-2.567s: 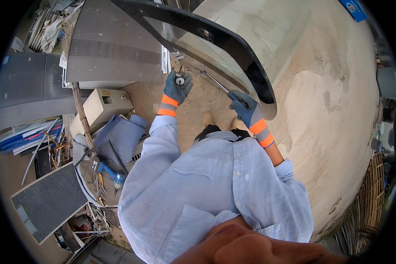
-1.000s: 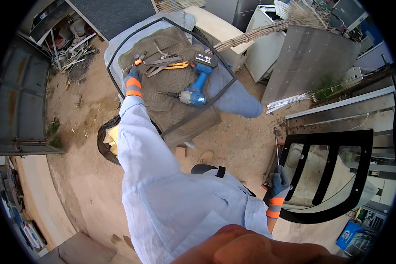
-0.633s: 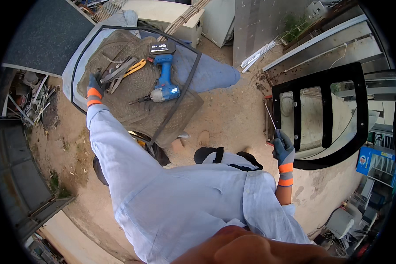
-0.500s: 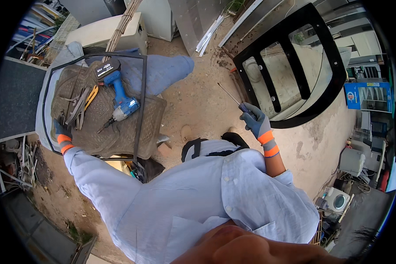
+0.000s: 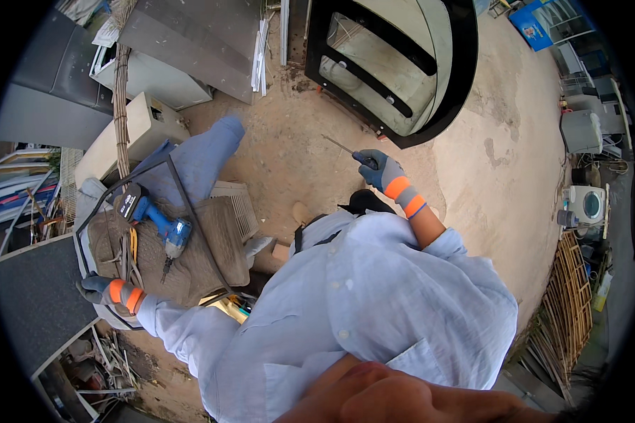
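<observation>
Head view now has the big black-framed curved glass panel point(image 5: 402, 70) up at twelve o'clock, where half a second ago it sat toward two o'clock; the whole scene has swung clockwise as the person turned. It lies on the pale, dusty concrete ground point(image 5: 501, 155), its glossy black frame in a D-shaped curve crossed by two black bars, with greyish glass between them.

At nine o'clock is the brown woven cloth tool tray with a black wire rim point(image 5: 190, 247), which has slid lower and further left since then. On it lies the blue-and-black cordless drill point(image 5: 155, 222), battery end up, bit pointing down toward six o'clock, with a yellow-handled tool just beside it that is too small to identify.

Left hand in a grey glove with an orange cuff point(image 5: 99, 287) has come down to the tray's lower left edge at about eight o'clock. It seems to rest against the rim, but I cannot tell whether the fingers are closed on it or loose.

Right hand in a matching grey glove with orange cuff bands point(image 5: 377, 168) sits near one o'clock from the chest, just below the panel's lower edge. Its fingers stay curled tight around the handle of the thin dark-shafted screwdriver point(image 5: 342, 146), whose shaft points up and left toward ten o'clock, its tip near the panel frame but apart from it.
</observation>
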